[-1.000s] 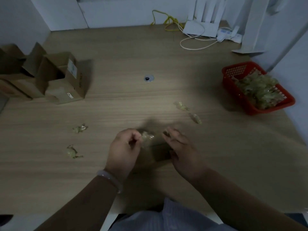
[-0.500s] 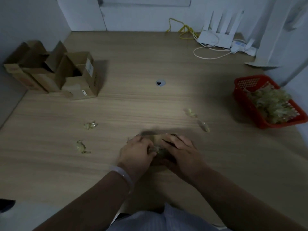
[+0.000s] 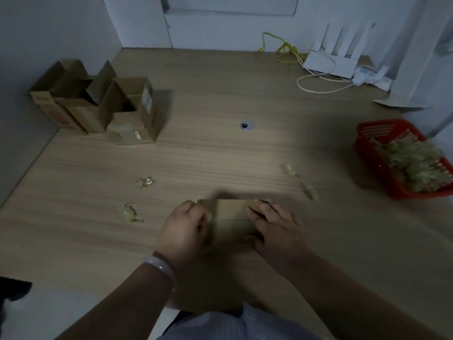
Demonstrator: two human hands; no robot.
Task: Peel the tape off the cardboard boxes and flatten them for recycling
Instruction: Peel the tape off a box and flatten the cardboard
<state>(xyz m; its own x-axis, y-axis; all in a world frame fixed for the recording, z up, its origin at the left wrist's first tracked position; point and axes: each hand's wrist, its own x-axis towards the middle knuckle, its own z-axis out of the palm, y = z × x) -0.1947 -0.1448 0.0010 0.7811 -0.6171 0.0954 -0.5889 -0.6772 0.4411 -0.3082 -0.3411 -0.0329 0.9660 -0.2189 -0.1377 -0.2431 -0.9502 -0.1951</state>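
A small brown cardboard box lies on the wooden table just in front of me. My left hand sits at its left end, fingers curled and pinching at the box's edge, where a bit of pale tape shows. My right hand grips the right end, fingers over the top and thumb at the near side. Crumpled balls of peeled tape lie around: two on the left and two on the right.
Several opened cardboard boxes stand at the far left by the wall. A red basket full of crumpled tape sits at the right edge. A white router with cables is at the back right. A cable hole marks the table's middle.
The hands have moved apart to the two ends of the box, which now lies flat between them with its top face showing. The camera view has shifted left and down.
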